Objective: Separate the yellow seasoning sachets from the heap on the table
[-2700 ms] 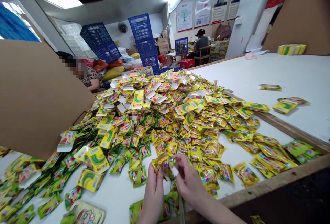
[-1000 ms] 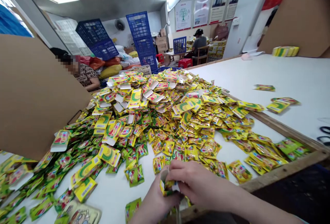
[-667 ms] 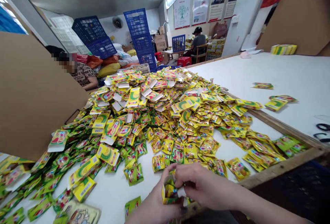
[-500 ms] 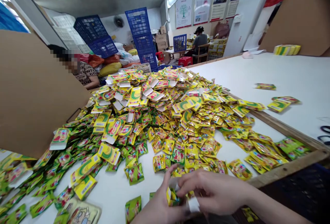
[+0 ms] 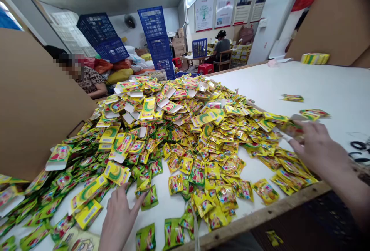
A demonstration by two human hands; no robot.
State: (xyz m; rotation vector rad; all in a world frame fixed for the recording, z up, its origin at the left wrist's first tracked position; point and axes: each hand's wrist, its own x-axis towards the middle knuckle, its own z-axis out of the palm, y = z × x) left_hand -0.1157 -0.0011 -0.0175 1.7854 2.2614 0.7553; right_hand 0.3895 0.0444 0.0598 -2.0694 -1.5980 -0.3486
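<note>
My left hand [image 5: 121, 208] is low at the left centre, thumb and fingers spread. Its fingertips reach the near end of a yellow carton [image 5: 117, 173], and its thumb lies by a green candy sachet [image 5: 150, 198]. Over at the right, my right hand [image 5: 322, 151] grips a small candy box [image 5: 291, 128], smeared by motion, with a white flap showing. The box is above the right edge of the sachet heap. Yellow sachets [image 5: 215, 204] and another green sachet [image 5: 173, 232] lie on the white tabletop near the front edge.
A big heap of cartons and sachets [image 5: 185, 120] covers the table's middle. A wooden rail [image 5: 260, 214] runs along the front. Cardboard [image 5: 40, 101] stands at the left. Scissors [image 5: 358, 151] and a few packs [image 5: 315, 113] lie right. A person [image 5: 89, 79] sits beyond the cardboard.
My hands were together at the front centre around a small box with sachets. They have parted: the right has carried the box to the right, the left has moved left to a yellow carton.
</note>
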